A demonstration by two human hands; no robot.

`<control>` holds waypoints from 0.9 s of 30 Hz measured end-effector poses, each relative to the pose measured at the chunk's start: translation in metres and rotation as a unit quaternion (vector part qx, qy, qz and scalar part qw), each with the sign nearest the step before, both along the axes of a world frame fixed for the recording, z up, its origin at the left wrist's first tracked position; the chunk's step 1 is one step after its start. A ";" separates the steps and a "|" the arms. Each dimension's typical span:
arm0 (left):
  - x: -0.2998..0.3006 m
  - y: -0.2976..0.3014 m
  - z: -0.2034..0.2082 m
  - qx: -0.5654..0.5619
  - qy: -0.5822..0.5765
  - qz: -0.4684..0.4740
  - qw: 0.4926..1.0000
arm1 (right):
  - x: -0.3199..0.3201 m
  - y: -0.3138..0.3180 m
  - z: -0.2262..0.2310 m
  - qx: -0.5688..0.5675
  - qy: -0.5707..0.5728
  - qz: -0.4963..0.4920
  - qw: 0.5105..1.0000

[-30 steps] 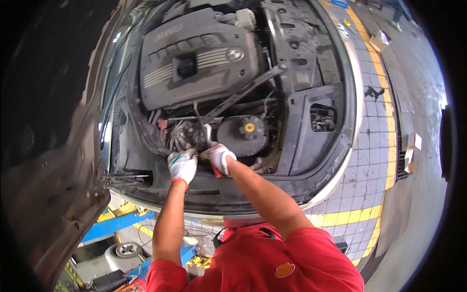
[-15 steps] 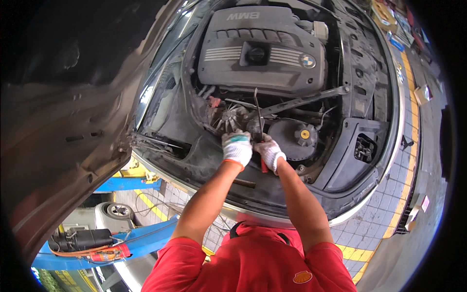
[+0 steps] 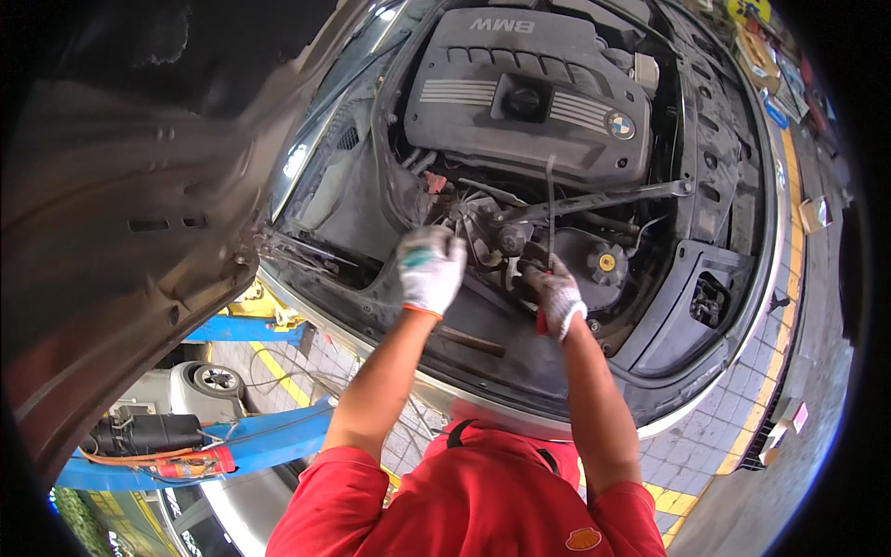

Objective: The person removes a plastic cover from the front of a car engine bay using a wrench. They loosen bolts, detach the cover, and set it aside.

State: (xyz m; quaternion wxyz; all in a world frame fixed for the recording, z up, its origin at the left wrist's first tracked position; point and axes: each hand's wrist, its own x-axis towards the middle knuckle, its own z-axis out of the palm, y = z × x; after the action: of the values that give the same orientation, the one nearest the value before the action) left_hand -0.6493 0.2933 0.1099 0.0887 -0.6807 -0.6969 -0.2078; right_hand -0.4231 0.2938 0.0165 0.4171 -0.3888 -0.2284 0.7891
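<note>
A long thin tool with a red lower end is held in the right hand, the grip clamped around it. Its long axis is pointed away from the wearer, toward the engine cover. A round black cap is seen between the hands. The left hand is farther from the tool; whether anything is held there cannot be told.
</note>
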 end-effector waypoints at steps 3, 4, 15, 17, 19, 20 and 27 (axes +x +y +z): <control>-0.083 0.012 0.010 0.021 -0.045 0.138 0.989 | 0.027 -0.012 0.041 -0.034 0.097 -0.077 0.992; -0.116 0.017 0.011 0.015 -0.062 0.188 0.980 | 0.037 -0.019 0.058 -0.028 0.107 -0.103 0.988; -0.388 0.110 -0.022 -0.051 -0.097 0.402 0.909 | 0.132 -0.151 0.067 -0.047 -0.073 -0.204 0.975; -0.395 0.120 -0.046 -0.055 -0.090 0.396 0.912 | 0.132 -0.179 0.053 -0.058 -0.085 -0.232 0.967; -0.416 0.123 -0.068 -0.064 0.005 0.366 0.928 | 0.119 -0.192 0.061 -0.085 -0.096 -0.263 0.956; -0.472 0.099 -0.059 -0.087 0.254 0.292 0.918 | 0.117 -0.196 0.053 -0.103 -0.096 -0.270 0.953; -0.414 0.115 -0.004 -0.105 -0.037 0.384 0.917 | 0.107 -0.212 0.090 -0.090 -0.047 -0.255 0.962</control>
State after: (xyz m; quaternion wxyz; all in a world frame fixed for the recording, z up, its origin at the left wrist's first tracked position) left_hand -1.0635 0.4079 0.1057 0.0642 -0.3582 -0.9251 -0.1084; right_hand -0.3163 0.0814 0.1064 0.5564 -0.5066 -0.0695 0.6549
